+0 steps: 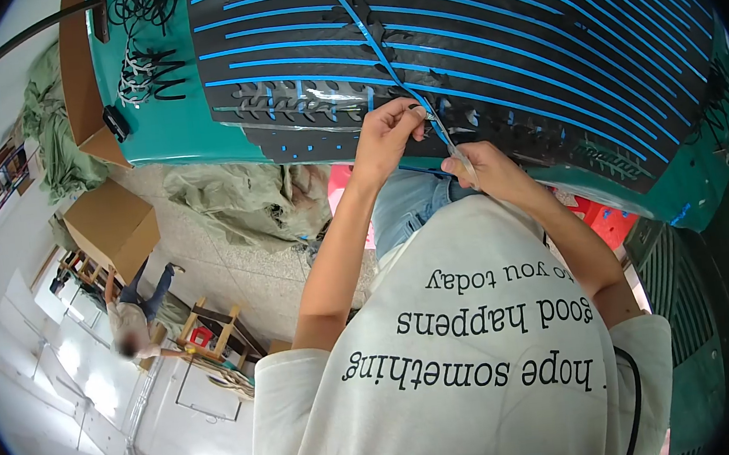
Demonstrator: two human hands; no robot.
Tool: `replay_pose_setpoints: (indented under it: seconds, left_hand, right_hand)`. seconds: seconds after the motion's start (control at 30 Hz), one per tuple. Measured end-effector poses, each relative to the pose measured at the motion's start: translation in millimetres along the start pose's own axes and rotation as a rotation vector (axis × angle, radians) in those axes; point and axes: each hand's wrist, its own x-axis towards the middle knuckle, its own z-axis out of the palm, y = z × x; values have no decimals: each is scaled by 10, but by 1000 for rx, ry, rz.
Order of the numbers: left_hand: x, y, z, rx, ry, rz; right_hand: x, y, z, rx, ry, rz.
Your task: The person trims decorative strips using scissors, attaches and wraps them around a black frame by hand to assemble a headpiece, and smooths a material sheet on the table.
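Note:
My left hand (pixel 389 140) is closed in a pinch at a narrow strip (pixel 440 125) near the front edge of a black sheet. My right hand (pixel 489 170) grips the strip's lower end, close to my body, where it looks clear and shiny. A long blue strip (pixel 360 23) runs diagonally up the sheet from my fingers. The black sheet (pixel 295 48) carries many parallel blue lines. Along its front lie dark leaf-shaped pieces (pixel 308 99), partly under clear film. My fingertips hide exactly where the strip is pinched.
The sheet lies on a green table (pixel 165 146). Bundled black and white cords (pixel 143 73) and a small black object (pixel 116 123) sit at its left. Crumpled green cloth (pixel 243 200) lies on the floor. Further left, another person (pixel 132 316) is by a cardboard box (pixel 112 227).

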Motion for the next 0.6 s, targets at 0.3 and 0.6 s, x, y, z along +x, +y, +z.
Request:
replay_pose_setpoints:
  seconds: [0.3, 0.6]
  left_hand:
    - [-8, -4, 16, 3, 0, -13]
    - [-18, -13, 35, 23, 5, -14]
  right_hand:
    - [-51, -49, -62, 217, -126, 113]
    - [-78, -66, -94, 108, -108, 104]
